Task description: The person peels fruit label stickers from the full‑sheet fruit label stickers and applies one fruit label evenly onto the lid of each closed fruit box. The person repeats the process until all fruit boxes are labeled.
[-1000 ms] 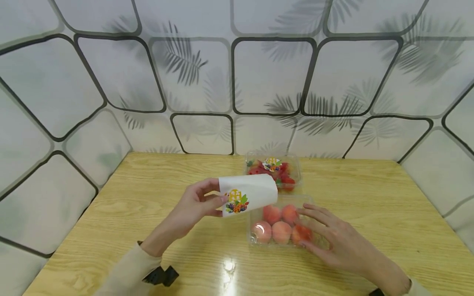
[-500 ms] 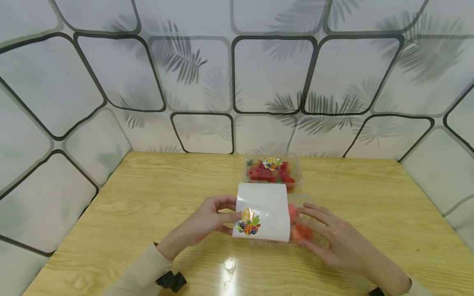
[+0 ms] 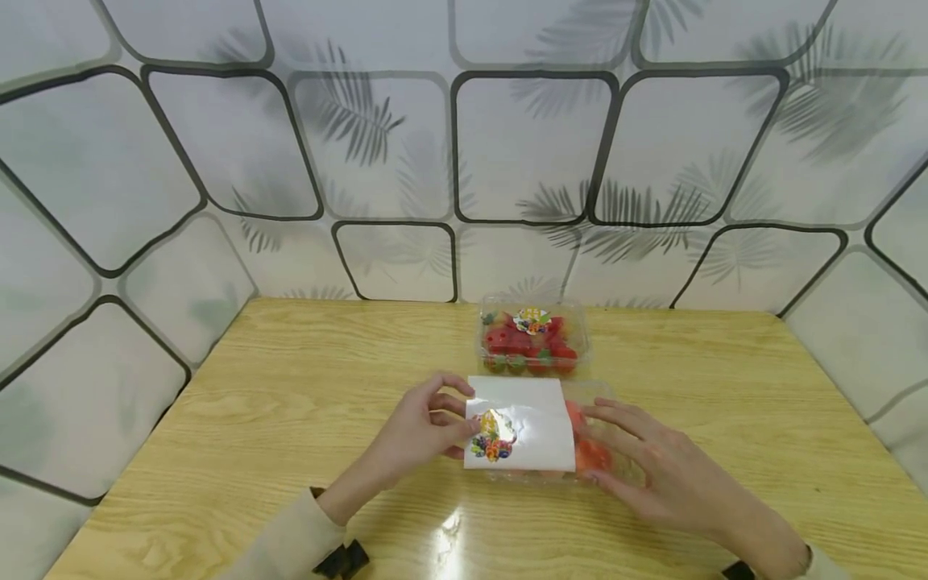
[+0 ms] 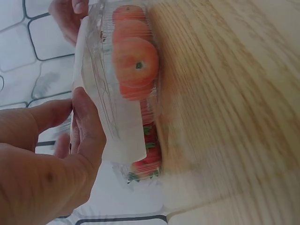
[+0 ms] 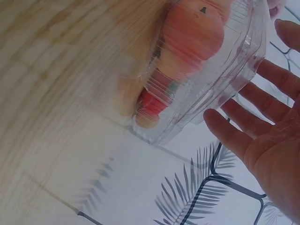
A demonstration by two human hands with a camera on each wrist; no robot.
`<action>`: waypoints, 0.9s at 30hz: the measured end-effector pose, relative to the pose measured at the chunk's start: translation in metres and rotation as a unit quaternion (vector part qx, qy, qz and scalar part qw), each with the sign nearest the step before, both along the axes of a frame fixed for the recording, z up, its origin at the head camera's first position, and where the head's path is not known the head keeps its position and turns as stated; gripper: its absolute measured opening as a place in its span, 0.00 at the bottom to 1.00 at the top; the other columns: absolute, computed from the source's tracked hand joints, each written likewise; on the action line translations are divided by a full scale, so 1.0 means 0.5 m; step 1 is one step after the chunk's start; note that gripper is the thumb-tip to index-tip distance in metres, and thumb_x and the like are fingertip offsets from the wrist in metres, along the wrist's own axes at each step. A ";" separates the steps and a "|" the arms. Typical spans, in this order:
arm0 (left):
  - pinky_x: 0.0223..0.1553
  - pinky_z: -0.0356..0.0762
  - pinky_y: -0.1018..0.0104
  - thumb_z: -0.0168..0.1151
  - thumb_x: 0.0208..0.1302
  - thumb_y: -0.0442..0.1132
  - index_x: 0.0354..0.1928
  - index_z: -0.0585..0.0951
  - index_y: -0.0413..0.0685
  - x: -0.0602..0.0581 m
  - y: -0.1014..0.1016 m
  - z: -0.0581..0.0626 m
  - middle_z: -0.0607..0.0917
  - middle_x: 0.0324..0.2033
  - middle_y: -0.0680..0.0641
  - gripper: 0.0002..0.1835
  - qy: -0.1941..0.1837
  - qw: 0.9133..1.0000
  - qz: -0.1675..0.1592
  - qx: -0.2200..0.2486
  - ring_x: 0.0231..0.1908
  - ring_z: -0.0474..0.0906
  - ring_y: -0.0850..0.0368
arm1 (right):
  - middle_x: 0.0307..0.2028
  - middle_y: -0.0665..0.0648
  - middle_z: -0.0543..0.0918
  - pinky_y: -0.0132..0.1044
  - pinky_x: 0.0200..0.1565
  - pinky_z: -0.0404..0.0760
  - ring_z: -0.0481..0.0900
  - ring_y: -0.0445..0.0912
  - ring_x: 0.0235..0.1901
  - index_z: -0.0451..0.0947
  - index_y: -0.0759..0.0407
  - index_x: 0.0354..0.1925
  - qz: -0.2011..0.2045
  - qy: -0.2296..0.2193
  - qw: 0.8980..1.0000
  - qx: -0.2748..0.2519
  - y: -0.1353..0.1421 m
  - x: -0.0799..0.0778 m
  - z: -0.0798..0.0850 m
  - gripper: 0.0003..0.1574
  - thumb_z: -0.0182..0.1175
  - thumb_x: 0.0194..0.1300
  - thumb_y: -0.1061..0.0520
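Note:
My left hand (image 3: 416, 431) pinches the left edge of a white sticker sheet (image 3: 540, 423) between thumb and fingers. One colourful fruit label (image 3: 494, 436) sits at the sheet's left side, beside the thumb. Beneath it, a clear plastic box of peaches (image 3: 602, 395) is mostly covered; a few peaches (image 3: 594, 457) show at the right. In the left wrist view, the sheet (image 4: 89, 75) overlaps the lid, with peaches (image 4: 136, 63) below. My right hand (image 3: 670, 475) rests at the box's right side, fingers spread. The right wrist view has its fingertips (image 5: 215, 119) along the box's clear edge (image 5: 225, 91).
Just behind stands a second clear box (image 3: 582, 322) of strawberries (image 3: 540, 342), with a similar fruit label (image 3: 532, 321) on its lid. Both boxes are on a wood-grain table (image 3: 312, 387). A patterned cloth wall (image 3: 522, 153) rises at the table's back edge.
My left hand has moved right and lowered the sticker sheet from above the table onto the peach box, where it now lies flatter. The right hand has stayed put.

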State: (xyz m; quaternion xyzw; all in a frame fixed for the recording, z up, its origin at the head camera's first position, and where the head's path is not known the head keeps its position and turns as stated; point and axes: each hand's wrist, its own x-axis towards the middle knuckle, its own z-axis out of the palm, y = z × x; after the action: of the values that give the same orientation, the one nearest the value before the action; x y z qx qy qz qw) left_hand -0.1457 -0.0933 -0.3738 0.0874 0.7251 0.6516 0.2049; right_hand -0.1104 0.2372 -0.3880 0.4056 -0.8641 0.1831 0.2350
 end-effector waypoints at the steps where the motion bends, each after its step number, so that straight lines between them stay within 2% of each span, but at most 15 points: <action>1: 0.37 0.89 0.55 0.68 0.67 0.33 0.57 0.76 0.42 0.002 0.001 0.001 0.83 0.44 0.42 0.19 0.013 1.000 -0.005 -0.005 0.36 0.85 0.56 | 0.60 0.55 0.83 0.23 0.64 0.71 0.81 0.52 0.58 0.83 0.49 0.59 -0.002 -0.006 1.000 0.002 -0.001 0.001 0.003 0.29 0.72 0.63 0.40; 5: 0.39 0.89 0.57 0.70 0.66 0.36 0.55 0.82 0.43 0.008 0.005 0.002 0.83 0.47 0.41 0.16 0.047 0.998 -0.016 -0.029 0.39 0.85 0.56 | 0.60 0.56 0.83 0.20 0.70 0.62 0.81 0.54 0.60 0.83 0.49 0.59 -0.001 -0.016 1.000 -0.007 -0.012 0.002 0.014 0.27 0.70 0.65 0.41; 8: 0.39 0.88 0.62 0.73 0.63 0.38 0.56 0.83 0.49 0.010 0.006 0.004 0.82 0.49 0.42 0.19 0.070 0.996 -0.010 -0.061 0.43 0.84 0.56 | 0.58 0.56 0.84 0.19 0.72 0.57 0.81 0.54 0.59 0.84 0.52 0.57 0.006 0.001 1.000 -0.020 -0.031 -0.001 0.022 0.26 0.60 0.73 0.38; 11: 0.38 0.84 0.67 0.75 0.61 0.39 0.59 0.83 0.51 0.011 0.006 0.006 0.82 0.50 0.42 0.23 0.092 0.992 -0.005 -0.083 0.45 0.84 0.57 | 0.56 0.56 0.86 0.20 0.72 0.60 0.83 0.53 0.57 0.85 0.55 0.54 0.013 0.019 0.999 -0.034 -0.055 -0.006 0.030 0.29 0.53 0.76 0.36; 14: 0.36 0.82 0.70 0.75 0.61 0.38 0.59 0.84 0.50 0.010 0.007 0.006 0.83 0.48 0.42 0.23 0.111 0.990 -0.007 -0.087 0.44 0.85 0.57 | 0.54 0.56 0.87 0.23 0.69 0.67 0.84 0.52 0.55 0.86 0.57 0.53 0.023 0.021 0.998 -0.046 -0.081 -0.010 0.035 0.29 0.53 0.76 0.36; 19: 0.33 0.81 0.70 0.75 0.61 0.39 0.53 0.86 0.51 0.010 0.008 0.004 0.87 0.47 0.46 0.18 0.136 0.986 -0.008 -0.097 0.41 0.86 0.60 | 0.50 0.55 0.88 0.36 0.56 0.83 0.86 0.50 0.51 0.86 0.57 0.51 0.043 0.059 0.996 -0.058 -0.126 -0.019 0.041 0.26 0.54 0.77 0.40; 22: 0.32 0.81 0.70 0.75 0.61 0.40 0.50 0.87 0.55 0.010 0.008 0.004 0.89 0.45 0.49 0.15 0.149 0.982 -0.005 -0.111 0.39 0.86 0.61 | 0.48 0.55 0.88 0.43 0.48 0.86 0.86 0.50 0.48 0.87 0.58 0.49 0.045 0.080 0.994 -0.058 -0.148 -0.026 0.046 0.24 0.53 0.78 0.42; 25: 0.30 0.80 0.70 0.75 0.61 0.42 0.49 0.88 0.56 0.010 0.007 0.005 0.90 0.41 0.51 0.14 0.166 0.978 -0.004 -0.126 0.39 0.86 0.61 | 0.47 0.55 0.88 0.41 0.45 0.87 0.86 0.48 0.47 0.87 0.59 0.49 0.038 0.069 0.996 -0.049 -0.161 -0.030 0.050 0.24 0.53 0.79 0.44; 27: 0.29 0.79 0.70 0.75 0.61 0.42 0.48 0.89 0.58 0.011 0.008 0.008 0.90 0.39 0.52 0.13 0.173 0.976 -0.002 -0.135 0.39 0.86 0.61 | 0.46 0.54 0.87 0.39 0.44 0.86 0.85 0.47 0.46 0.87 0.58 0.49 0.032 0.056 0.997 -0.042 -0.167 -0.033 0.051 0.19 0.59 0.76 0.47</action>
State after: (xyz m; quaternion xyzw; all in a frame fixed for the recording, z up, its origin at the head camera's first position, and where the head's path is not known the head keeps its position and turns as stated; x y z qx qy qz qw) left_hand -0.1403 -0.0893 -0.3695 0.1722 0.8307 0.5221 0.0876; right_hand -0.1268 0.1538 -0.3623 0.4330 -0.8275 0.2034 0.2940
